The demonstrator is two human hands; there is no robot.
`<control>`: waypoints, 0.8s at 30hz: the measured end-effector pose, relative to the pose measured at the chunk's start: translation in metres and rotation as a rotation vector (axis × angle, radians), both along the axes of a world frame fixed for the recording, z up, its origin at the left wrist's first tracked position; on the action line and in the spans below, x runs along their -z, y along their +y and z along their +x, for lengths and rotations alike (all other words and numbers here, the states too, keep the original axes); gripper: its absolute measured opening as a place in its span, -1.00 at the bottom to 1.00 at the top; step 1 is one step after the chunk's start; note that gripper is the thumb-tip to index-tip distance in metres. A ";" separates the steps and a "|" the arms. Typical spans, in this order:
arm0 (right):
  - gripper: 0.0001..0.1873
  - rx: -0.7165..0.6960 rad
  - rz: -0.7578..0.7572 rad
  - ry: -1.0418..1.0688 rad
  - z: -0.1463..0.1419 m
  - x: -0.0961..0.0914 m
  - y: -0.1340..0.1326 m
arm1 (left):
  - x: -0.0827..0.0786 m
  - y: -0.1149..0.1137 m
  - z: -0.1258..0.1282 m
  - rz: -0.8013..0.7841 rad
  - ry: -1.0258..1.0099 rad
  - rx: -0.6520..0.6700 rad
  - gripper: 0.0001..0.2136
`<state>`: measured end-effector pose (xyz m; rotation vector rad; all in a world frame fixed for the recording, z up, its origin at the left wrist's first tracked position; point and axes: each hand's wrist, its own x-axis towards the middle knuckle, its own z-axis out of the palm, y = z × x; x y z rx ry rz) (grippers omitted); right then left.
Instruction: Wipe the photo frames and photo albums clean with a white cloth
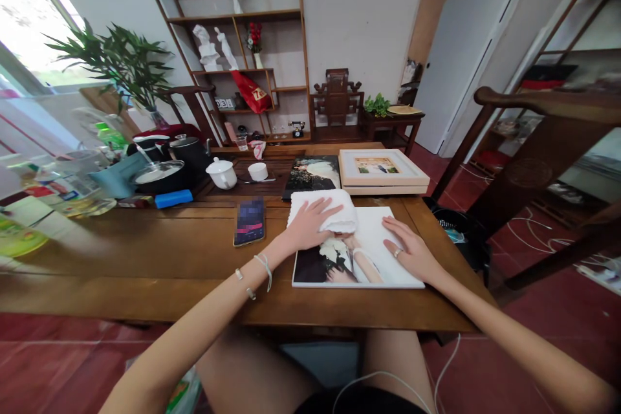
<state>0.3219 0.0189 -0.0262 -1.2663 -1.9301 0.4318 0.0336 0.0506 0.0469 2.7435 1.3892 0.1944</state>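
Note:
A large photo print (356, 268) lies flat near the table's front edge, showing hands, flowers and white fabric. My left hand (313, 223) rests with fingers spread on a folded white cloth (342, 208), which covers the print's upper left part. On the print's right side lies my right hand (407, 249), its fingers stretched out and a ring on one of them. Just behind the cloth is a dark photo album or panel (314, 174) with a white dress pictured on it. Beside that sits a pale box-like picture frame (383, 170).
A phone (250, 221) lies left of the print. Farther left are a white lidded cup (222, 173), a small white bowl (257, 171), a blue roll (173, 198), a dark kettle (188, 154) and several bottles. A wooden chair (528, 162) stands at the right.

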 end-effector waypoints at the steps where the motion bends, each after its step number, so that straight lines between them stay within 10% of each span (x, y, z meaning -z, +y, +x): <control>1: -0.57 0.000 -0.004 -0.002 0.000 0.000 0.000 | 0.000 0.006 0.000 0.004 0.004 -0.008 -0.40; 10: -0.56 0.000 0.001 -0.016 0.000 0.000 0.000 | 0.007 0.009 -0.006 0.058 -0.012 0.013 -0.41; 20: -0.57 -0.008 0.015 -0.015 0.000 0.001 0.000 | 0.012 -0.127 0.011 0.003 -0.005 0.092 -0.18; 24: -0.57 -0.004 0.018 -0.029 0.000 0.001 0.000 | 0.013 -0.135 0.011 -0.014 0.009 0.107 -0.16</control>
